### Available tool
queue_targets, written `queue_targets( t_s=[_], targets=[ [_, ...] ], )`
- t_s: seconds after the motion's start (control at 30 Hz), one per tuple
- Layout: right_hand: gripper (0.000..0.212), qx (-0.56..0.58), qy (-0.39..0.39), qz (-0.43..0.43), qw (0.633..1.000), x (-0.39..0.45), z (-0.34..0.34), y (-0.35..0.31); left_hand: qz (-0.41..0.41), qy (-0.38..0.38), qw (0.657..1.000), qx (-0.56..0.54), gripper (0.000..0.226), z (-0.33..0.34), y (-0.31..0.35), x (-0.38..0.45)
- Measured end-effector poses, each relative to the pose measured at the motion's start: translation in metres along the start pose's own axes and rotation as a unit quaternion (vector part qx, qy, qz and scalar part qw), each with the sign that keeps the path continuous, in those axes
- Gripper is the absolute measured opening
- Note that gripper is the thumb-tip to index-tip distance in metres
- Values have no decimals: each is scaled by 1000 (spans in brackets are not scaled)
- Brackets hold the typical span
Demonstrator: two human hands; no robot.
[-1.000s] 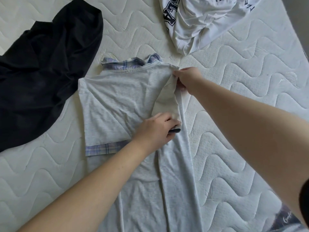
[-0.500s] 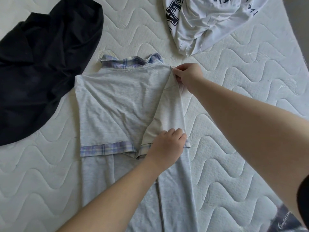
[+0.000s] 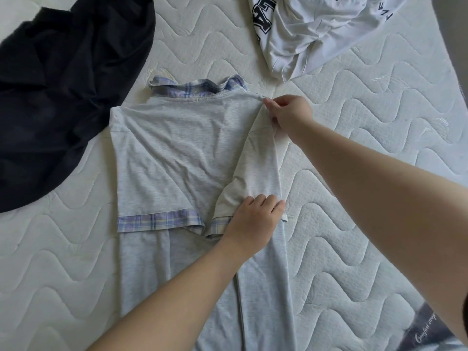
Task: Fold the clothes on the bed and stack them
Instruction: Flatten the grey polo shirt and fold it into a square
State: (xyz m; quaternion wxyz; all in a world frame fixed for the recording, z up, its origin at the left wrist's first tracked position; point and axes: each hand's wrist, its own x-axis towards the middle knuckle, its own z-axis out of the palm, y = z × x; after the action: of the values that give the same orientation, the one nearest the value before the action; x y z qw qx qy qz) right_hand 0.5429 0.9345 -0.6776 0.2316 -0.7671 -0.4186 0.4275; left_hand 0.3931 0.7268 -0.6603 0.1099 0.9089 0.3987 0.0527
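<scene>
Mattress point(image 3: 379, 153): shirt point(image 3: 177, 153) at frame centre; dark garment point(image 3: 63, 84) upper left, beside it; lettered garment point(image 3: 316, 29) upper right, apart.

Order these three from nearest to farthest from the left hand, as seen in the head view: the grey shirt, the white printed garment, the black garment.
1. Grey shirt: the left hand rests on its folded right sleeve, touching it.
2. White printed garment: at the top of the mattress, beyond the right hand.
3. Black garment: far at the upper left.
</scene>
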Motion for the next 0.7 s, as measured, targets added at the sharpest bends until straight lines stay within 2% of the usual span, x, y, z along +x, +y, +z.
queue_targets(
  t_s=[0.1,0.23,0.5,0.7],
  targets=[
    [29,-41,-9,-7,999,2,4,-3,12,1,1000,2,42,-2,-1,-5],
    [27,-49,19,-17,998,4,6,-1,23,14,1000,4,54,-3,-3,-14],
    [26,-60,36,-34,997,3,3,6,39,80,996,20,32,5,-14,-27],
    [34,-95,45,-31,994,8,-1,2,34,36,998,44,35,12,-7,-26]
  ],
)
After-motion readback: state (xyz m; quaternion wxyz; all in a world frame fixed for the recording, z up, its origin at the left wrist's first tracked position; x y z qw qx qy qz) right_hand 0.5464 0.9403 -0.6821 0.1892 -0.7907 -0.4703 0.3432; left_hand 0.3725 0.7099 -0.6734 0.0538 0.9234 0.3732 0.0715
